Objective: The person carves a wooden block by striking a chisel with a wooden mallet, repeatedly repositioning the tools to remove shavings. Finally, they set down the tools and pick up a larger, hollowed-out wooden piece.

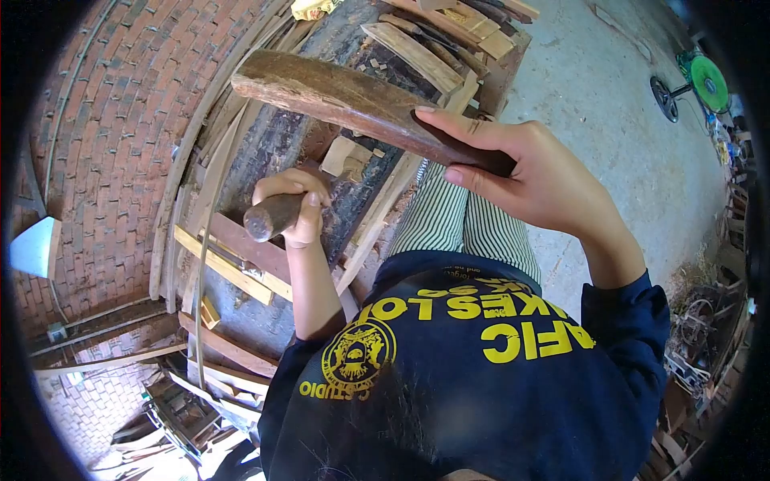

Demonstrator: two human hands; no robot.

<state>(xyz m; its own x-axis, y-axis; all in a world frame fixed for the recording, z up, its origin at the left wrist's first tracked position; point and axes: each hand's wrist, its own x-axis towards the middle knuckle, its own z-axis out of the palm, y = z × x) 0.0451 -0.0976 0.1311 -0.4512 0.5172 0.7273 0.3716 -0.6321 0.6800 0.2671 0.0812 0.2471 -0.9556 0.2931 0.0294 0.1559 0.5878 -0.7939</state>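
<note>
My right hand (521,164) is closed around the narrow end of a long, worn wooden mallet (337,96), shaped like a thick bat. Its broad end reaches up and left, above the workbench (277,144). My left hand (297,200) wraps round a wooden tool handle (269,218), whose round butt end faces me. The far part of that tool is hidden behind the hand. Just beyond my left fingers lies a pale, cut piece of wood (346,157) on the dark bench top, with small chips near it. Mallet and handle are apart.
Wooden boards (413,56) and offcuts lie at the bench's far end. Long planks lean along the brick wall (120,136) to the left. A green fan (709,83) stands on the concrete floor (585,88) at the right. Scrap wood lines the right edge.
</note>
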